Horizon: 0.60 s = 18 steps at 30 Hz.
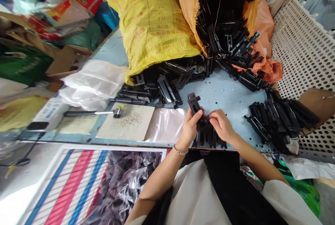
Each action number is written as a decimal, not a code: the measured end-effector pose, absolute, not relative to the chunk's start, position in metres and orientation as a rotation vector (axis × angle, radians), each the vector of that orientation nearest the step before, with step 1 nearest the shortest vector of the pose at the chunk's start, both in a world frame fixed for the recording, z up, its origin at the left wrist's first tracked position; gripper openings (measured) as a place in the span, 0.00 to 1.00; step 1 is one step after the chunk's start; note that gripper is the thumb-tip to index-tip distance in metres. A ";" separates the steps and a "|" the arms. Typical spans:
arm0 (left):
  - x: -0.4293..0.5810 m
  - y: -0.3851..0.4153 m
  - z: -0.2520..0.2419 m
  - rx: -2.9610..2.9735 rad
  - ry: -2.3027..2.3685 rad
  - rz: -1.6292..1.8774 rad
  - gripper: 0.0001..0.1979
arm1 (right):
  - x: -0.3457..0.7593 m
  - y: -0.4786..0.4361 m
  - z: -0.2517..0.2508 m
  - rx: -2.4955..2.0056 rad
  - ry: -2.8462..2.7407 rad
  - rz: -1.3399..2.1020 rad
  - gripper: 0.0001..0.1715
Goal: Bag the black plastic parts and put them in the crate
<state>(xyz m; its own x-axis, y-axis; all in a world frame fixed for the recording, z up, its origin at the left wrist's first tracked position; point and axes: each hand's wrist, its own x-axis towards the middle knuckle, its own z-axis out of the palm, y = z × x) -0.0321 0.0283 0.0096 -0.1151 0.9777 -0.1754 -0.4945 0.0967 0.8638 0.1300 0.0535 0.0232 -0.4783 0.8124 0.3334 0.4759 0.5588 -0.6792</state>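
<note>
My left hand (191,125) is closed around a long black plastic part (193,103), which stands tilted above the table's front edge. Close beside it, the fingers of my right hand (222,125) are pinched together at the part's lower end; what lies between them is too small to make out. Several similar black parts (209,138) lie side by side on the table just under my hands. A clear plastic bag (166,123) lies flat to the left of my left hand.
A yellow woven sack (154,22) and an orange sack (187,5) spill black parts onto the blue table (209,90). A hammer (91,113) lies left, its head on a pale board (112,127). More parts (274,115) are piled right, by a perforated white basket (300,43). Below left, a striped bag (65,186) holds wrapped pieces.
</note>
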 end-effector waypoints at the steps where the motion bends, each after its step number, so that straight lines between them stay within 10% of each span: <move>1: -0.031 0.024 0.017 0.619 0.973 1.347 0.19 | 0.131 0.056 0.029 -1.024 -2.160 0.527 0.21; 5: -0.027 0.004 0.033 0.613 0.942 1.151 0.16 | 0.127 0.086 0.042 -1.003 -2.213 0.397 0.27; 12: -0.039 0.001 0.021 0.703 1.125 1.295 0.18 | 0.107 0.070 0.041 -1.052 -1.970 1.410 0.32; 18: -0.053 -0.004 0.025 0.487 1.141 1.272 0.21 | 0.105 0.006 0.020 -0.810 -2.545 0.610 0.20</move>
<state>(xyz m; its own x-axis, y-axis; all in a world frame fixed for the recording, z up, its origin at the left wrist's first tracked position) -0.0531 -0.0037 0.0247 -0.1143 0.9126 -0.3926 -0.4887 0.2924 0.8220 0.1046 0.0058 0.0203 -0.7524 0.6144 0.2374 0.4400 0.7371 -0.5129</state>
